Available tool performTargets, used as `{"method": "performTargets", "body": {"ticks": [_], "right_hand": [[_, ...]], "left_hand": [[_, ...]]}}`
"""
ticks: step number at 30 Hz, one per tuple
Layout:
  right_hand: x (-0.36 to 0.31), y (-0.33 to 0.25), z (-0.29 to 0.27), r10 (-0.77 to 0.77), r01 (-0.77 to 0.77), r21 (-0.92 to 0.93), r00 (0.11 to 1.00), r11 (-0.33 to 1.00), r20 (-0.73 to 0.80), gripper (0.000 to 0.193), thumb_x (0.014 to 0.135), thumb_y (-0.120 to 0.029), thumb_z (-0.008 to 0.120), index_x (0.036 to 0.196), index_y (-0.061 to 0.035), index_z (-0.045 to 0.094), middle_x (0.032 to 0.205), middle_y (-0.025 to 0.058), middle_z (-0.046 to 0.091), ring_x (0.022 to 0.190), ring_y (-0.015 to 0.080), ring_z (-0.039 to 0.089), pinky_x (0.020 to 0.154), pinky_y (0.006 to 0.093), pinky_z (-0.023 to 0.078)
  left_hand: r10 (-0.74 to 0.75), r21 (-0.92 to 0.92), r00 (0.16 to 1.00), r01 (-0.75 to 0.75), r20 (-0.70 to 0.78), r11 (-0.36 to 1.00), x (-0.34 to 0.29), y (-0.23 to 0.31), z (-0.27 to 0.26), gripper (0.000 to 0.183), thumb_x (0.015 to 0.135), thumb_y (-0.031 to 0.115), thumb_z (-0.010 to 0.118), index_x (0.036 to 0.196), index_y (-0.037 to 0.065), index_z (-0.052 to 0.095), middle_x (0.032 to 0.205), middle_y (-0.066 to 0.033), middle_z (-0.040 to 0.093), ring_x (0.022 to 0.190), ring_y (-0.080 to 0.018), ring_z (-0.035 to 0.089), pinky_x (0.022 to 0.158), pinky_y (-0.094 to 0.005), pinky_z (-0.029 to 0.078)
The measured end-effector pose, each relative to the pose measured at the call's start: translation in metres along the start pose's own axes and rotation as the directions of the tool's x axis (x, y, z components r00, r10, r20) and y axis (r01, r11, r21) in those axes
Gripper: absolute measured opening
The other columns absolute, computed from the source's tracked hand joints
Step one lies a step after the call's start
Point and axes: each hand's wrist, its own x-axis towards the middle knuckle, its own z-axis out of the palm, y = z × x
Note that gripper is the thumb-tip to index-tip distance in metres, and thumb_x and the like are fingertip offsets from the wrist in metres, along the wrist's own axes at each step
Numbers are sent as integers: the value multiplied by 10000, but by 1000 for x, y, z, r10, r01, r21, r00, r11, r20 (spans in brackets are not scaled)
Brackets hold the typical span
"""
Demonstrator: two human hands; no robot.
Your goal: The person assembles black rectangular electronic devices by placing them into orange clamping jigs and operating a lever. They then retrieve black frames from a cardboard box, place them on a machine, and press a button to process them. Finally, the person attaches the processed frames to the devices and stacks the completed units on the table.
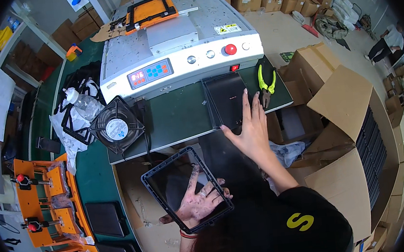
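My left hand (200,204) is palm up, holding a black rectangular frame (153,193) tilted in front of the bench. Its spread fingers show within the frame's opening, which looks glossy, and the thumb tip pokes out past the near left rim. My right hand (252,131) reaches over the bench edge, fingers apart and holding nothing. Its fingertips are over or beside a stack of thin black panels (225,92); whether they touch I cannot tell. Right of the stack lie yellow-green handled pliers (266,86).
A white machine (182,65) with a lit control panel and buttons stands behind the panels. On the left are a black fan (117,126), orange clamp fixtures (43,202) and black flat cases (107,219). An open carton (342,186) holding stacked dark parts stands at right.
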Motion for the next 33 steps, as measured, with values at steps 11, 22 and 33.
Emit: {"method": "performTargets", "body": {"ticks": [11, 22, 33], "right_hand": [[15, -10, -62, -86, 86, 139, 996, 987, 1, 908, 609, -260, 770, 1374, -11, 348, 1244, 303, 430, 1153, 453, 453, 993, 468, 375], [-47, -90, -64, -570, 440, 633, 822, 637, 3, 783, 528, -398, 734, 1206, -35, 589, 1301, 340, 378, 1172, 492, 439, 1002, 578, 341], [-50, -91, -52, -531, 433, 634, 847, 641, -41, 808, 525, -380, 753, 1235, -42, 570, 1325, 338, 356, 1188, 493, 423, 1013, 598, 316]], "left_hand": [[374, 559, 928, -309, -2, 770, 43, 16, -6, 1247, 572, 597, 794, 1479, 187, 43, 1381, -220, 324, 1217, -382, 434, 1092, -478, 313], [414, 509, 909, -379, 49, 773, 36, 16, -16, 1219, 610, 718, 671, 1477, 87, 91, 1456, -178, 263, 1358, -321, 279, 1113, -446, 262], [383, 486, 923, -350, 34, 801, 31, 13, -18, 1085, 689, 657, 625, 1461, 76, 131, 1438, -175, 292, 1342, -307, 305, 1103, -436, 279]]}}
